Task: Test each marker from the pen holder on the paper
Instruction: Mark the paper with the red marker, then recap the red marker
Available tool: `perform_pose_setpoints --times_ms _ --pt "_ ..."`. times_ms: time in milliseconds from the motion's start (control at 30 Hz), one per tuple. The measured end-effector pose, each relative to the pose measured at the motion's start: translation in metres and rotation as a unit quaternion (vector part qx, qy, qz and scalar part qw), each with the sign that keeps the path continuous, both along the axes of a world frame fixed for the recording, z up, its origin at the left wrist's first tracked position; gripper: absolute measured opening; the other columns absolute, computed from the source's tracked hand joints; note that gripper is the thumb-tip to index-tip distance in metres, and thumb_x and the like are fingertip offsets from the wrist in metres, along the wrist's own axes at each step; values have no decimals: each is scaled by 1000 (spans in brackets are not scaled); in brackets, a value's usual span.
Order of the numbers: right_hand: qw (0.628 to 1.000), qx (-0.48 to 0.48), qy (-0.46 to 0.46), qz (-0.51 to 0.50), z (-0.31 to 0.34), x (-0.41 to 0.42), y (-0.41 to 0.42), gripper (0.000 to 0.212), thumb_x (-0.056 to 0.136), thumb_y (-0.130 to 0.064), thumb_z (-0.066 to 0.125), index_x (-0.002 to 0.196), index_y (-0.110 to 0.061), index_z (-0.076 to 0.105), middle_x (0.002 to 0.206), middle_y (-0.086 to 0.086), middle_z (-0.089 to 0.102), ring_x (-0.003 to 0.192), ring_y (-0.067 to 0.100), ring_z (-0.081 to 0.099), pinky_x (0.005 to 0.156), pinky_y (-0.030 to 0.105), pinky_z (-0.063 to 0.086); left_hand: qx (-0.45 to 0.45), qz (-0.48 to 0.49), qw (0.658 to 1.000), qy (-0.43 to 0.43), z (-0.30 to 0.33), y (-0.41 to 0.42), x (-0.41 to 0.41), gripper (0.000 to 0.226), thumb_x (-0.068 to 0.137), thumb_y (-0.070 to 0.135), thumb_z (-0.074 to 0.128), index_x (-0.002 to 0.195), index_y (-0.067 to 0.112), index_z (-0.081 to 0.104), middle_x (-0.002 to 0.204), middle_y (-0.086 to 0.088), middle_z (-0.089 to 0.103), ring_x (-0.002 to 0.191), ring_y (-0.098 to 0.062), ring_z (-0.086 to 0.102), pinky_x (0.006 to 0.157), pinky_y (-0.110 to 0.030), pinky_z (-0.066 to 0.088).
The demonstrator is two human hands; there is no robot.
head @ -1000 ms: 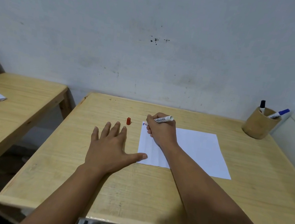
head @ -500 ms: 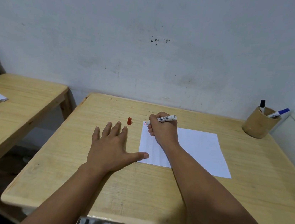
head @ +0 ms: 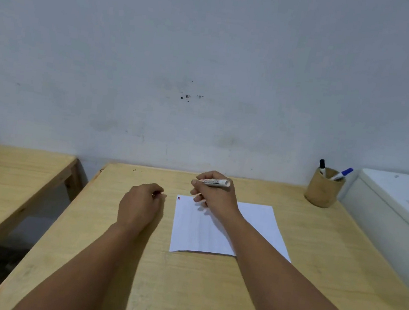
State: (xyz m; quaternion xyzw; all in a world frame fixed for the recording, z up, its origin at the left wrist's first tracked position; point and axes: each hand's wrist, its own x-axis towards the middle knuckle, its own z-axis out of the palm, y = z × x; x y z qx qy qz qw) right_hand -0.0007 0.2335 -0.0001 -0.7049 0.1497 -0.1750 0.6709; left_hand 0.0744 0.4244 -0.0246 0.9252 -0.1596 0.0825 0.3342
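Head view: our right hand [head: 215, 194] has its grip closed around a white marker [head: 216, 182], held just above the far-left part of the paper [head: 217, 230] on the desk [head: 181, 293]. Two short marks [head: 179, 198], one red and one blue, sit at the paper's top-left corner, so we judge at least two tests done. Our left hand [head: 140, 205] is curled by the paper's left edge; whether it grasps anything, we cannot tell. Two markers, black-capped [head: 322, 166] and blue-capped [head: 342, 173], stand in the pen holder [head: 322, 191] at far right.
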Motion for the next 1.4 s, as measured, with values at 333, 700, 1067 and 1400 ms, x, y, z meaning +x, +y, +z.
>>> perform_pose_setpoints --times_ms 333,700,1067,1400 --pt "998 7 -18 58 45 -59 -15 27 109 -6 54 103 -22 75 102 9 71 60 18 70 56 32 62 -360 -68 913 178 84 -21 -36 7 93 4 70 93 8 76 84 -11 76 81 -23 72 83 -36 60" --pt "972 -228 -36 42 66 -104 -19 37 99 -17 69 98 -54 66 105 -1 76 56 3 70 57 26 55 -375 -90 906 174 129 -46 -90 9 95 9 69 91 11 77 87 -9 77 83 -19 75 81 -32 60" --pt "975 -218 -31 31 61 -126 -35 26 99 -13 70 119 -30 74 101 -3 75 64 17 74 68 36 58 -359 -90 915 164 129 -69 -114 10 93 9 71 85 11 77 80 -7 77 81 -19 76 77 -30 59" --pt "984 -170 -32 -49 50 -133 -85 34 101 -14 71 133 -24 67 99 -5 76 73 16 80 70 40 62 -292 -202 913 202 131 -138 -123 12 97 13 68 102 8 78 98 -12 79 91 -24 76 75 -33 64"
